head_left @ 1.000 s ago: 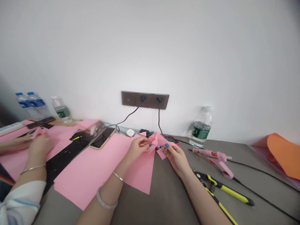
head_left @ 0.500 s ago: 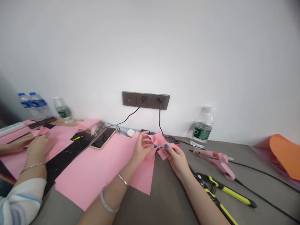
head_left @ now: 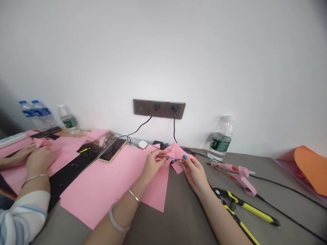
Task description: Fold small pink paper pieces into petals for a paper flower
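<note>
A folded piece of pink paper [head_left: 175,152] is pinched between my two hands, above the far end of a flat pink sheet [head_left: 109,183]. My left hand [head_left: 153,166] grips its left side, and my right hand [head_left: 193,173] holds its right side. The fingertips nearly meet, with blue-painted nails showing. At far left, a co-worker's hands [head_left: 38,157] hold a small piece of pink paper [head_left: 42,142].
A smartphone [head_left: 112,150] lies beyond the sheet. To the right are a pink glue gun [head_left: 232,174], yellow-handled pliers [head_left: 247,208] and a water bottle [head_left: 220,139]. Cables run from a wall socket panel [head_left: 158,109]. Orange card [head_left: 313,170] lies at far right.
My left hand has dropped a little and turned flatter. The paper now lies lower and more flattened between my hands, its point at the top.
</note>
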`<move>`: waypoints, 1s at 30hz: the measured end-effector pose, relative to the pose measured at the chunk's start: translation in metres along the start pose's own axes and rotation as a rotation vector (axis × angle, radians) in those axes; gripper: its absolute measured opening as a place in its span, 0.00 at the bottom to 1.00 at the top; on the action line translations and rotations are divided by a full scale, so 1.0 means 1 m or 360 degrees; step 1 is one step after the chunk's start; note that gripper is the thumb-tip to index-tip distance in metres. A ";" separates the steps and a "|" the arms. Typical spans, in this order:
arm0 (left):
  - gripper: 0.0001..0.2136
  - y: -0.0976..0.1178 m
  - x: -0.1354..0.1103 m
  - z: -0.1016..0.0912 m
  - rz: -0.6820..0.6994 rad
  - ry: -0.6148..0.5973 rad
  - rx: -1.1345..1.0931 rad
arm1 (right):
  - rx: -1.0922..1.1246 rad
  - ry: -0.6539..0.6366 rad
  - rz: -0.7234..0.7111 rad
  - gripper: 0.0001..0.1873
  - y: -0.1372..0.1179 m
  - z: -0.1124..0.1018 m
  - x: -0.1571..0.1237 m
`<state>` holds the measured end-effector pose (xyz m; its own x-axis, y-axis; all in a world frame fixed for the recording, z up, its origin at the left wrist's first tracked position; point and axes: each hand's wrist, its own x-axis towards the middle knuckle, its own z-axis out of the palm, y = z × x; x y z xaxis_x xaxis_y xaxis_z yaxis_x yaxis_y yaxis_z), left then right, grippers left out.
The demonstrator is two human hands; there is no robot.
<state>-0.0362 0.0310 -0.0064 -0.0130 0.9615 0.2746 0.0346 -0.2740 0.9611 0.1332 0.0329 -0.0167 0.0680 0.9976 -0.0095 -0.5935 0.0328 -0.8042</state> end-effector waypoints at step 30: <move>0.12 0.004 -0.001 0.009 -0.0187 0.0153 -0.0494 | -0.0189 -0.0013 -0.0128 0.19 0.000 0.010 -0.006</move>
<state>-0.0265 0.0293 -0.0034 -0.0935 0.9845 0.1485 -0.2782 -0.1691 0.9455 0.1249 0.0274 -0.0113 0.1047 0.9925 0.0625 -0.4871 0.1060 -0.8669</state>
